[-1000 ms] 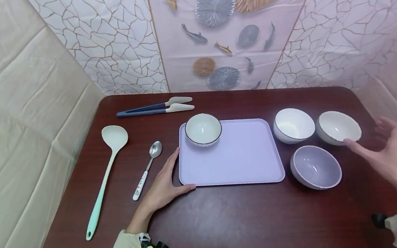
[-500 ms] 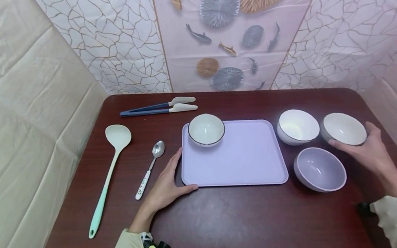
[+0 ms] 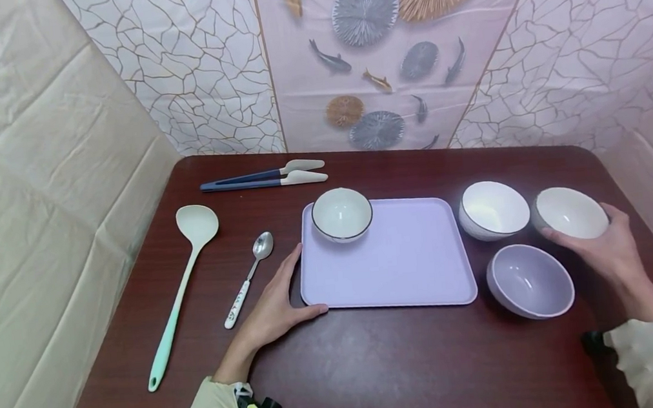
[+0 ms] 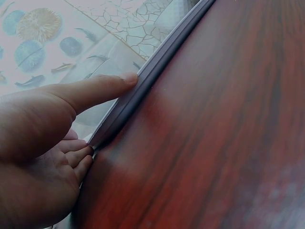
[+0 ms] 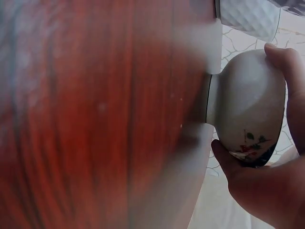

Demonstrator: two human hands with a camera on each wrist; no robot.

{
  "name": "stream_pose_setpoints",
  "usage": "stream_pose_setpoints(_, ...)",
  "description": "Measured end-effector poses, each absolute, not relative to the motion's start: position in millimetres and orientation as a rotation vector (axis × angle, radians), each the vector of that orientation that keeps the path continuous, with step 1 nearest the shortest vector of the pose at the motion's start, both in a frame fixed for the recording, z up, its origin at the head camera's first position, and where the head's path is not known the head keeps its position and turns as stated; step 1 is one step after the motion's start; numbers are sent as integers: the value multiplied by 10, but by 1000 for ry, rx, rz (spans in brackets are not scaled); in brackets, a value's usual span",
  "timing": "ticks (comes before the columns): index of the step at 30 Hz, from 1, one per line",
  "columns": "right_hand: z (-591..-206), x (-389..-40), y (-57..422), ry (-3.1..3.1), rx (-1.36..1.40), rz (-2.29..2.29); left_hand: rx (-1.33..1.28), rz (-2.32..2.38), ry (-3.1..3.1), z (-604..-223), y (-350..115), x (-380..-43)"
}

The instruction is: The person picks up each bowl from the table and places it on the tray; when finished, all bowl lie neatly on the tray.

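- Pale cream cloth [image 3: 39, 190] hangs beyond the table's left side.
- A white ladle [image 3: 179, 294] with a mint-green handle lies slanting on the dark red-brown table [image 3: 376, 368], its head toward the far side.
- To its right, a metal spoon [image 3: 247, 283] with a patterned white handle lies at a similar slant, bowl end away from the person.
- Behind the spoon, near the far edge, blue tongs [image 3: 263, 183] with pale tips lie sideways, their tips slightly apart.
- The left hand [image 3: 274, 309] is spread around the tray's near left corner: straight fingers touch the left edge, and the thumb rests against the near edge.
- The lilac tray [image 3: 407, 262] lies flat in the middle of the table.
- A dark-rimmed bowl [image 3: 342, 214] stands upright in the tray's far left corner.
- Right of the tray stands a white bowl [image 3: 495, 210], its outside textured.
- Nearer the person, a lavender bowl [image 3: 530, 281] stands just beside the tray.
- At the right, the floral bowl [image 3: 572, 213] stands upright just beside the white one; a red and green sprig decorates its outside.
- The right hand [image 3: 613, 250] grips that floral bowl, thumb on the near side and fingers curled around the right.
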State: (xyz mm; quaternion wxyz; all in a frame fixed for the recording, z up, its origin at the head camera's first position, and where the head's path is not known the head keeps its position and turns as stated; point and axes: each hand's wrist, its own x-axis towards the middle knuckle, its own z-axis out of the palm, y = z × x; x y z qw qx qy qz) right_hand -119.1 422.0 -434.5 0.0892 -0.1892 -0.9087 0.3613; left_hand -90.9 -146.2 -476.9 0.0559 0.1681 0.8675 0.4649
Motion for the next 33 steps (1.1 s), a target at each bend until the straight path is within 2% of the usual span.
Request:
stream_pose_setpoints(7, -4209, -1059, 4234, -2693, -555, 1044, 526, 1412, 2626, -4780, -1445, -911)
stream_pose_setpoints(12, -3822, -784, 4147, -2676, -363, 1094, 542, 1421, 2617, -4771, -1448, -911)
stream_pose_setpoints(16, -3522, -550, 3859, -2705, -147, 1180, 524, 1421, 2614, -4762, -1458, -912)
stream_pose_setpoints(21, -3343, -393, 3271, -2765, 122, 1300, 503, 1406, 2617, -4750, -1481, -906)
stream_pose_setpoints(26, -3423, -476, 2535, -2762, 184, 1525, 504, 1409, 2622, -4746, -1501, -906)
stream_pose_setpoints(33, -3813, -935, 1905, -2654, -58, 1533, 540, 1419, 2610, -4756, -1489, -915)
